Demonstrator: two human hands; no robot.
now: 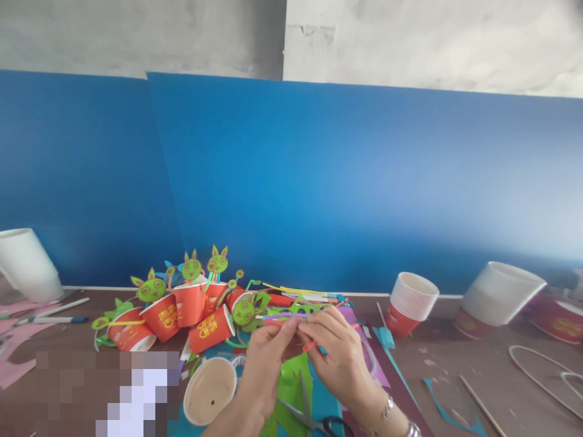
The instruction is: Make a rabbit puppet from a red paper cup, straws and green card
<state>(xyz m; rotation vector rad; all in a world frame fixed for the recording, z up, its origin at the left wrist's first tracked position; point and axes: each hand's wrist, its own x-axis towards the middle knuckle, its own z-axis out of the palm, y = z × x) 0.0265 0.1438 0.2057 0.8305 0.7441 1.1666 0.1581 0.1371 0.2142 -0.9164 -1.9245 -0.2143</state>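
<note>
My left hand and my right hand meet in the middle of the view, fingertips pinched together. A thin purple straw points left from between them. Below my right fingers, the end of a red straw sticks out; how each is gripped is partly hidden by the fingers. Under my hands lie green paper and scissors with spread blades and black handles. An open paper cup, its inside showing a small dark hole, stands left of my left wrist.
Red paper cups with green animal-face cutouts cluster at the back left. A cup stack stands right, near a tilted wrapped stack. A wooden stick and a blue paper scrap lie right. A blue panel rises behind.
</note>
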